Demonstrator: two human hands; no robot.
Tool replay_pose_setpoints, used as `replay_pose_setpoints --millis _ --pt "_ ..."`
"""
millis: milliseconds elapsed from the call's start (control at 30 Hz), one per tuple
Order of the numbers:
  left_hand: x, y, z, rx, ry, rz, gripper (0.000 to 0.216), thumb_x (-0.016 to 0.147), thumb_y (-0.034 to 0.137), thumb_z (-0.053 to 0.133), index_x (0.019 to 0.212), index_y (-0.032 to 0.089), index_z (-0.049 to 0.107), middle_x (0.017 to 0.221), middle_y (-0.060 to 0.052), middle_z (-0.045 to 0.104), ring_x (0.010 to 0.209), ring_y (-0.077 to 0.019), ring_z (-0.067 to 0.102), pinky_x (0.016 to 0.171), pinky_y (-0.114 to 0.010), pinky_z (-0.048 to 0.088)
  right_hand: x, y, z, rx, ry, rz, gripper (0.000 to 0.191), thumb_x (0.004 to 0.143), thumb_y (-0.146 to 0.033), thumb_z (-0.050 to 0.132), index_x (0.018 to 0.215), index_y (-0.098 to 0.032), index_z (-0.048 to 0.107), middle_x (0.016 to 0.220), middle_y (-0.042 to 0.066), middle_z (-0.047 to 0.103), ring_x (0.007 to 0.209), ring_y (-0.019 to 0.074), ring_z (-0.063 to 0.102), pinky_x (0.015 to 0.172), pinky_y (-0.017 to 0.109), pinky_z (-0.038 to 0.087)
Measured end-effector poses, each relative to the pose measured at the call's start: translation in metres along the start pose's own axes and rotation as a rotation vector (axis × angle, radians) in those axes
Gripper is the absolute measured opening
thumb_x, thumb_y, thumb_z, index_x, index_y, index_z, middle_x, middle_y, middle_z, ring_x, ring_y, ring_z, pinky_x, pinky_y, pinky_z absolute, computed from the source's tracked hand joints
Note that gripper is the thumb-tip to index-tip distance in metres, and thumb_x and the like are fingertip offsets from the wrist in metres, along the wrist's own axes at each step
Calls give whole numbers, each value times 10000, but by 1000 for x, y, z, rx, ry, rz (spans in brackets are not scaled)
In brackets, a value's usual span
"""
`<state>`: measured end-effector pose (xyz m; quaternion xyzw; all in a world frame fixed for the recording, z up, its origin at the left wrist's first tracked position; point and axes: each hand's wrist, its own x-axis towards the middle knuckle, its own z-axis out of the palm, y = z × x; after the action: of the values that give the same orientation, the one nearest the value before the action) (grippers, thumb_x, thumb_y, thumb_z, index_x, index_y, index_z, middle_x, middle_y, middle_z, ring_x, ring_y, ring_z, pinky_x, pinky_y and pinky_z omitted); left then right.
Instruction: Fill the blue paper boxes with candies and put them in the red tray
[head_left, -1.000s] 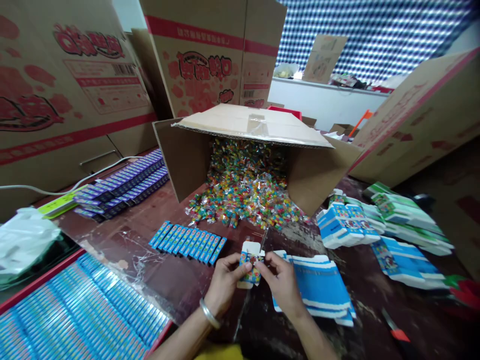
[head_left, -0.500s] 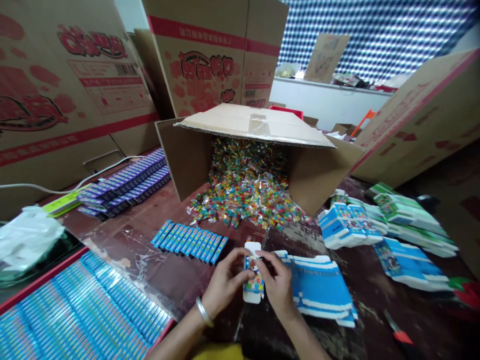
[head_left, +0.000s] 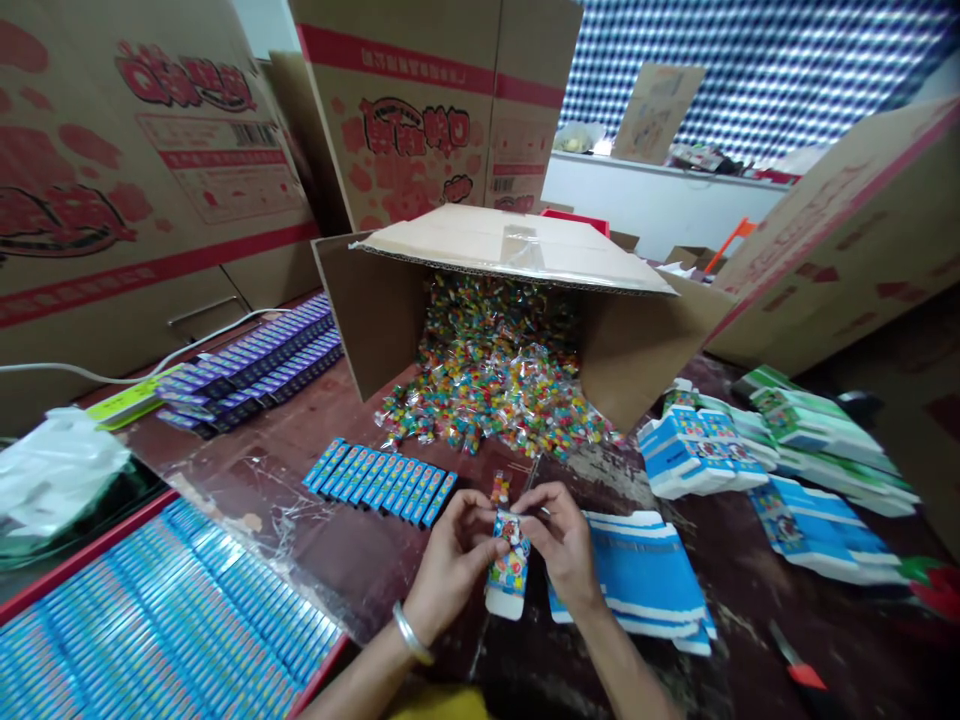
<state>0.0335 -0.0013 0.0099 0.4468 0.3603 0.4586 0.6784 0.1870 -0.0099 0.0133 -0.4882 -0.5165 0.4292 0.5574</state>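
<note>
Left hand [head_left: 454,560]: thumb and fingers pinch the small printed carton [head_left: 508,575] above the counter [head_left: 315,410], before the candy heap [head_left: 487,390]. Right hand [head_left: 566,550]: digits bent at the carton's upper edge; grip unclear. Excess pressure could crease thin walls. Left shipping box [head_left: 165,170], middle shipping box [head_left: 435,120]: red characters, not reliably legible.

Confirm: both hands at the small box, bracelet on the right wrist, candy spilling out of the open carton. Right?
No: the bracelet is on the left wrist, as the head view shows. The rest stands: left hand and right hand are both at the small box, and candy spills out of the open carton.
</note>
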Motion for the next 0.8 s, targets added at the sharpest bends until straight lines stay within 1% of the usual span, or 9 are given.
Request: replay_pose_setpoints --millis 100,233,400,500,567,633,700,733,800 --pt "-2 1 -1 61 16 -7 336 729 151 702 955 203 459 885 0 609 705 -114 584 628 -214 455 6 -5 -3 -22 -65 55 215 778 -355 670 723 -197 535 770 7 609 747 163 585 694 261 467" --pt "-3 -1 -2 164 34 5 338 726 136 687 975 209 469 883 3 602 726 -129 594 657 -235 479 13 -5 -9 -77 -115 199 191 725 -326 725 761 -176 613 757 8 637 719 160 577 689 264 454" --pt "-4 0 -2 216 16 10 403 715 129 694 1069 209 518 938 -20 619 803 -153 597 714 -255 491 20 1 -15 -21 -116 260 234 736 -361 719 691 -154 618 652 -15 597 620 128 528 610 239 413" --pt "-3 0 -4 215 -3 21 487 717 130 695 1167 220 530 994 -36 634 854 -169 592 740 -259 484 21 0 -13 -65 -116 226 241 752 -367 706 679 -157 613 636 -18 588 609 127 517 598 239 407" --pt "-3 0 -6 212 -19 7 483 732 145 688 1188 224 550 1050 -46 638 868 -174 589 754 -260 475 18 -4 -10 -132 -116 151 244 788 -355 672 651 -165 602 648 -10 593 634 136 532 618 246 418" --pt "-4 -2 -8 207 -31 -17 398 755 175 676 1143 211 594 1040 -50 648 870 -179 588 766 -265 467 13 -9 -8 -191 -132 64 242 817 -333 640 640 -173 605 709 9 616 702 152 569 671 258 438" --pt "-4 -4 -10 193 -35 -38 302 770 207 670 1068 189 626 967 -49 658 859 -185 587 761 -269 463 9 -12 -9 -232 -171 3 205 824 -320 634 674 -181 637 804 29 642 792 171 602 737 273 453" --pt "-5 -5 -12 185 -29 -43 273 770 216 671 1037 180 629 935 -46 656 851 -186 587 753 -267 462 8 -12 -10 -250 -207 -10 187 829 -323 628 704 -187 658 854 37 650 833 178 611 757 277 458" --pt "-6 -7 -16 171 -5 -50 251 754 222 686 989 170 615 892 -37 644 819 -178 586 724 -257 459 11 -8 -15 -287 -266 -1 194 861 -345 580 779 -204 685 933 44 656 876 181 618 744 271 472"
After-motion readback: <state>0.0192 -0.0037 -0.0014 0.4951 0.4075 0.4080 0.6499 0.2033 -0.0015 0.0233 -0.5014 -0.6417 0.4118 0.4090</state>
